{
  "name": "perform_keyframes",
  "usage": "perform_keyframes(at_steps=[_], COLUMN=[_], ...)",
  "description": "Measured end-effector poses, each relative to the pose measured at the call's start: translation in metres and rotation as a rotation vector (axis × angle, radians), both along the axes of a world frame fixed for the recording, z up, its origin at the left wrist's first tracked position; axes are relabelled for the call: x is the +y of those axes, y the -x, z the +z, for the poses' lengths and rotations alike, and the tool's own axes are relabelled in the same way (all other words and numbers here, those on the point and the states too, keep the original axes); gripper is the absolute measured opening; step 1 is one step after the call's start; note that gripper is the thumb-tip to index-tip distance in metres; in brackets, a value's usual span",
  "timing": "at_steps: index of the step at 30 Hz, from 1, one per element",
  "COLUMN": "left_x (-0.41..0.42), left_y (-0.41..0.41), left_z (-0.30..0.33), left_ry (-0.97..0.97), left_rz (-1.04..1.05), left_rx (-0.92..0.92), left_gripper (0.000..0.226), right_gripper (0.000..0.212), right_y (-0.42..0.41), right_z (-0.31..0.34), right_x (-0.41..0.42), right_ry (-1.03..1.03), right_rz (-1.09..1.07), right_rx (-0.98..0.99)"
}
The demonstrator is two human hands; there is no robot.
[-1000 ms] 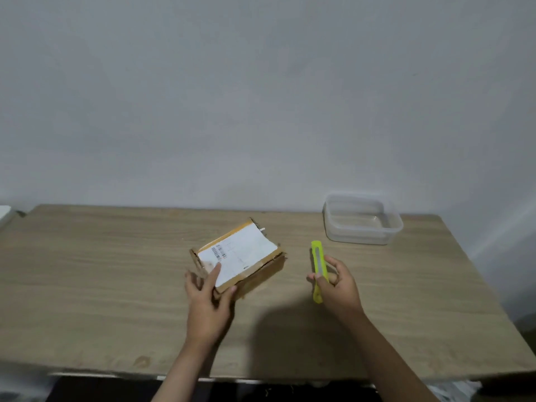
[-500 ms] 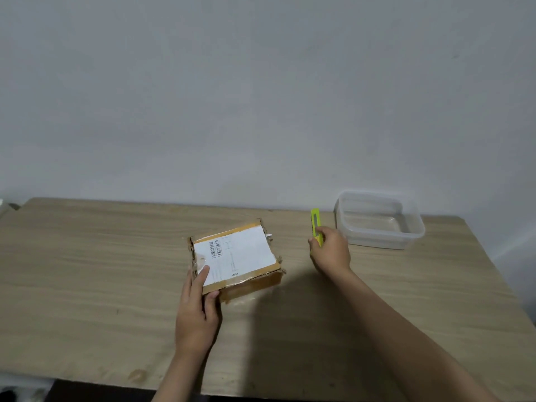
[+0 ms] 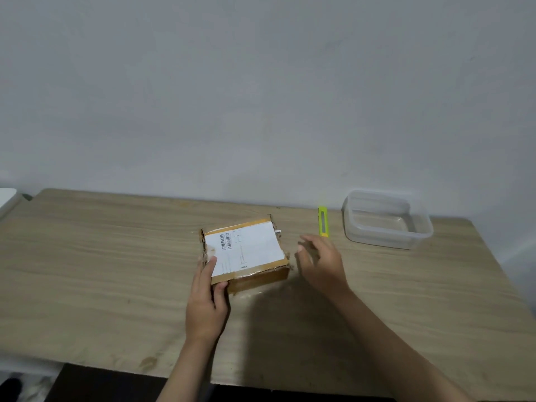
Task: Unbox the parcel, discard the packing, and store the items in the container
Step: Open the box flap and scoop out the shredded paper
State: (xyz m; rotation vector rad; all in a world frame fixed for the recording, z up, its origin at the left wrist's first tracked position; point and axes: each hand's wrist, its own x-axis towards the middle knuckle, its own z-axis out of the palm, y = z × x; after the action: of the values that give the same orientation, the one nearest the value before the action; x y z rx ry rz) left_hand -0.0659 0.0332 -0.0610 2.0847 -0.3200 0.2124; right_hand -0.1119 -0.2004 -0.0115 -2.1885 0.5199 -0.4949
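Observation:
A flat brown cardboard parcel (image 3: 246, 253) with a white shipping label lies in the middle of the wooden table (image 3: 101, 271). My left hand (image 3: 207, 303) grips its near left corner, a finger on top and the thumb against the front side. My right hand (image 3: 320, 262) hovers just right of the parcel with loosely spread fingers, holding nothing. A yellow-green utility knife (image 3: 322, 221) lies on the table behind that hand. The clear plastic container (image 3: 387, 220) stands at the back right with nothing in it.
A plain wall rises behind the table. A white object (image 3: 7, 198) pokes in at the far left edge. The table's front edge runs just below my forearms, with dark floor beneath.
My right hand has let go of the utility knife beside the container and moved back toward the parcel. My left hand stays on the parcel's corner.

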Motion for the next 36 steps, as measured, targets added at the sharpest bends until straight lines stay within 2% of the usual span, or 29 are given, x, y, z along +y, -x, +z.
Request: perform_keyframes(at_steps=[5, 11, 15, 19, 24, 32, 36], left_x=[0.002, 0.022, 0.044, 0.066, 0.087, 0.095, 0.095], left_y=[0.003, 0.018, 0.043, 0.060, 0.064, 0.066, 0.068], left_z=[0.008, 0.023, 0.027, 0.035, 0.034, 0.035, 0.038], left_ry=[0.064, 0.023, 0.044, -0.049, -0.122, -0.138, -0.150], left_rz=[-0.053, -0.126, -0.190, -0.257, -0.361, -0.448, -0.440], left_rx=[-0.049, 0.064, 0.170, 0.208, 0.200, 0.185, 0.184], left_gripper=[0.054, 0.062, 0.075, 0.081, 0.078, 0.070, 0.066], right_gripper=[0.049, 0.049, 0.041, 0.043, 0.054, 0.077, 0.090], right_y=[0.028, 0.064, 0.093, 0.109, 0.097, 0.071, 0.061], right_z=[0.003, 0.015, 0.020, 0.032, 0.057, 0.057, 0.048], right_x=[0.045, 0.070, 0.092, 0.115, 0.114, 0.097, 0.093], right_ry=[0.008, -0.012, -0.157, -0.347, -0.340, -0.189, -0.222], right_rz=[0.210, 0.126, -0.003, -0.074, -0.016, 0.078, 0.108], right_rx=[-0.020, 0.050, -0.125, -0.303, -0.414, -0.116, 0.017])
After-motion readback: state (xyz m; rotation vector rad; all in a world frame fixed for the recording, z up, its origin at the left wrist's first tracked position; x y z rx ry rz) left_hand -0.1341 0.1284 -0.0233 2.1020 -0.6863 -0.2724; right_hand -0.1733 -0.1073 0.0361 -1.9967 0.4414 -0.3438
